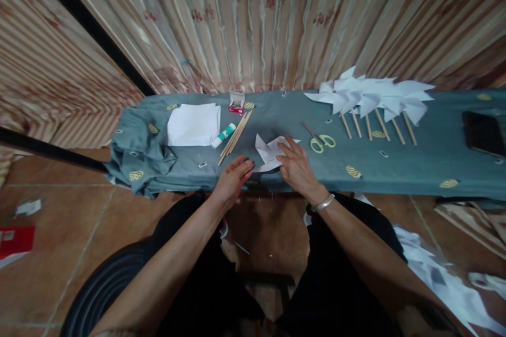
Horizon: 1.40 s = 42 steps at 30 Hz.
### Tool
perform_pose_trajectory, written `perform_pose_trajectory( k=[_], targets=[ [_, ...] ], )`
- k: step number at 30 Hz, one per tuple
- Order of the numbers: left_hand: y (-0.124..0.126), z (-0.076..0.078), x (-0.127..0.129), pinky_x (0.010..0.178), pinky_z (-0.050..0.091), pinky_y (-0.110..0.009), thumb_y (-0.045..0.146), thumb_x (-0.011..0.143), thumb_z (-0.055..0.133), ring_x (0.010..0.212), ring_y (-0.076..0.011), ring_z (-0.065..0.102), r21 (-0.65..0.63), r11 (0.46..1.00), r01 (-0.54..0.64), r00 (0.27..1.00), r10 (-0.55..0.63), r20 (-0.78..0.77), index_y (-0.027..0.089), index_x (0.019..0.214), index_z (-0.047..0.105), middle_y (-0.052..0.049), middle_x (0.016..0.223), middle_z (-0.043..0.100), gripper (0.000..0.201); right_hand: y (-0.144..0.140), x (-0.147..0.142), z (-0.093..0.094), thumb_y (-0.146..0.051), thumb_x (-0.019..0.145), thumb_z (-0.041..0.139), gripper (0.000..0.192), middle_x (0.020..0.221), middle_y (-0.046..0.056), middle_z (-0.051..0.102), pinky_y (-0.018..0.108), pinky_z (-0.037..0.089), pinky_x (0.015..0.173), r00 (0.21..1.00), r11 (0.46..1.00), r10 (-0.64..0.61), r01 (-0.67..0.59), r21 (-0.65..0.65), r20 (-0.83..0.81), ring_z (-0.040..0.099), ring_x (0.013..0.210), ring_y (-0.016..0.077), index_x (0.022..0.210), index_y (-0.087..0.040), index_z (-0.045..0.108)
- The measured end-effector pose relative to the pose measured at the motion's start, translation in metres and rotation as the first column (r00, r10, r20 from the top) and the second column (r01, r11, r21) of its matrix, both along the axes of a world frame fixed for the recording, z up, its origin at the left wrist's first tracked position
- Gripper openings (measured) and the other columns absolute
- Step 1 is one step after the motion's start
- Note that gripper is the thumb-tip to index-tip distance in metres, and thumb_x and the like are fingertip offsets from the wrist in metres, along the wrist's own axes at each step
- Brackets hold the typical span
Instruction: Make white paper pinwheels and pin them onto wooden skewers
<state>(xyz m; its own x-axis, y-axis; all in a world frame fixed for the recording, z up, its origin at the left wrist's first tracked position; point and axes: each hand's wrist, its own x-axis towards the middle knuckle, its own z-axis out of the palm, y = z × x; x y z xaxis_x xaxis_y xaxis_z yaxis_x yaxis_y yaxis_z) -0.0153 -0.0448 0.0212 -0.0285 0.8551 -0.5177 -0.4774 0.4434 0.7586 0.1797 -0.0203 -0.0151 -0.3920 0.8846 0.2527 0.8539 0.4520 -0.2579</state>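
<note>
A folded white paper pinwheel point(269, 154) lies on the cloth-covered table in front of me. From its right side, my right hand point(297, 166) rests on it with the fingers spread over the paper. My left hand point(232, 179) is at the pinwheel's lower left corner, thumb and fingers pressed together; what is between the fingertips is too small to tell. Several thin wooden sticks point(236, 138) and a green-and-white glue stick point(223, 136) lie just beyond my left hand. Scissors with pale green handles point(317, 140) lie right of my right hand.
A stack of white paper point(193, 124) lies at the left, near an opened small red box point(236, 104). Finished-looking pinwheels on sticks point(375, 96) overlap at the back right. A dark phone point(483, 131) lies far right. Paper scraps point(435, 274) cover the floor at right.
</note>
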Motion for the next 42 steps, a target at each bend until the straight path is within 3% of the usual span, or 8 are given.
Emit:
perform_pose_trajectory(
  k=[4, 8, 13, 19, 23, 29, 36, 42],
  targets=[
    [0.018, -0.005, 0.005, 0.099, 0.043, -0.035, 0.023, 0.070, 0.078, 0.100, -0.0215, 0.069, 0.002, 0.994, 0.108, 0.990, -0.108, 0.087, 0.016, 0.086, 0.065, -0.010, 0.093, 0.075, 0.021, 0.002, 0.004, -0.005, -0.005, 0.081, 0.045, 0.034, 0.141, 0.016, 0.057, 0.056, 0.036, 0.109, 0.999, 1.000, -0.008, 0.009, 0.020, -0.050, 0.034, 0.144, 0.0343, 0.095, -0.013, 0.074],
    [0.029, -0.006, 0.013, 0.093, 0.045, -0.035, 0.035, 0.064, 0.082, 0.095, -0.0235, 0.068, 0.087, 0.956, 0.279, 0.942, -0.290, 0.168, 0.015, 0.080, 0.070, -0.011, 0.094, 0.076, 0.029, 0.002, 0.007, -0.005, -0.005, 0.081, 0.045, 0.036, 0.141, 0.013, 0.057, 0.056, 0.036, 0.109, 0.994, 0.999, -0.011, 0.015, 0.032, -0.109, 0.035, 0.143, 0.0340, 0.098, -0.016, 0.074],
    [0.036, -0.012, 0.028, 0.086, 0.048, -0.031, 0.035, 0.064, 0.083, 0.087, -0.0196, 0.067, 0.098, 0.941, 0.323, 0.918, -0.337, 0.209, 0.014, 0.086, 0.074, -0.007, 0.091, 0.075, 0.031, 0.000, 0.008, -0.001, -0.006, 0.082, 0.045, 0.036, 0.140, 0.012, 0.058, 0.055, 0.039, 0.107, 0.988, 0.998, -0.020, 0.028, 0.051, -0.156, 0.036, 0.143, 0.0328, 0.099, -0.018, 0.074],
    [0.038, -0.023, 0.040, 0.084, 0.048, -0.031, 0.034, 0.067, 0.081, 0.084, -0.0207, 0.067, 0.097, 0.952, 0.291, 0.925, -0.306, 0.227, 0.011, 0.089, 0.075, -0.008, 0.085, 0.075, 0.032, -0.004, 0.007, 0.005, -0.006, 0.086, 0.042, 0.035, 0.144, 0.011, 0.055, 0.054, 0.036, 0.110, 0.992, 0.994, -0.027, 0.040, 0.105, -0.126, 0.033, 0.145, 0.0298, 0.101, -0.019, 0.071],
    [0.035, -0.014, 0.040, 0.082, 0.049, -0.031, 0.033, 0.066, 0.079, 0.087, -0.0222, 0.068, 0.114, 0.955, 0.273, 0.929, -0.292, 0.227, 0.013, 0.092, 0.075, -0.009, 0.095, 0.076, 0.034, -0.012, 0.008, 0.009, -0.009, 0.089, 0.042, 0.036, 0.150, 0.013, 0.048, 0.052, 0.033, 0.114, 0.995, 0.990, -0.032, 0.044, 0.133, -0.090, 0.028, 0.148, 0.0279, 0.114, -0.018, 0.066],
    [0.033, 0.004, 0.039, 0.079, 0.050, -0.031, 0.030, 0.058, 0.084, 0.078, -0.0194, 0.069, 0.127, 0.955, 0.269, 0.949, -0.285, 0.135, 0.013, 0.084, 0.074, -0.007, 0.086, 0.076, 0.032, -0.026, 0.007, 0.017, -0.025, 0.090, 0.051, 0.047, 0.160, 0.018, 0.029, 0.057, 0.029, 0.114, 0.997, 0.989, -0.019, 0.030, 0.145, -0.078, 0.015, 0.152, 0.0324, 0.137, -0.017, 0.049],
    [0.035, 0.001, 0.046, 0.076, 0.051, -0.029, 0.025, 0.053, 0.088, 0.075, -0.0176, 0.069, 0.176, 0.972, 0.154, 0.986, -0.163, 0.038, 0.014, 0.082, 0.076, -0.006, 0.085, 0.078, 0.032, -0.031, 0.003, 0.023, -0.053, 0.088, 0.057, 0.065, 0.159, 0.021, 0.027, 0.057, 0.028, 0.113, 0.997, 0.984, 0.008, 0.006, 0.176, -0.076, 0.015, 0.151, 0.0357, 0.141, -0.017, 0.044],
    [0.037, -0.001, 0.045, 0.074, 0.051, -0.028, 0.025, 0.052, 0.089, 0.069, -0.0156, 0.067, 0.165, 0.978, 0.128, 0.990, -0.135, 0.034, 0.014, 0.081, 0.076, -0.006, 0.083, 0.078, 0.033, -0.032, 0.002, 0.025, -0.053, 0.087, 0.058, 0.065, 0.162, 0.017, 0.023, 0.059, 0.027, 0.114, 0.993, 0.987, 0.003, 0.017, 0.160, -0.122, 0.014, 0.151, 0.0373, 0.142, -0.021, 0.045]
  ],
)
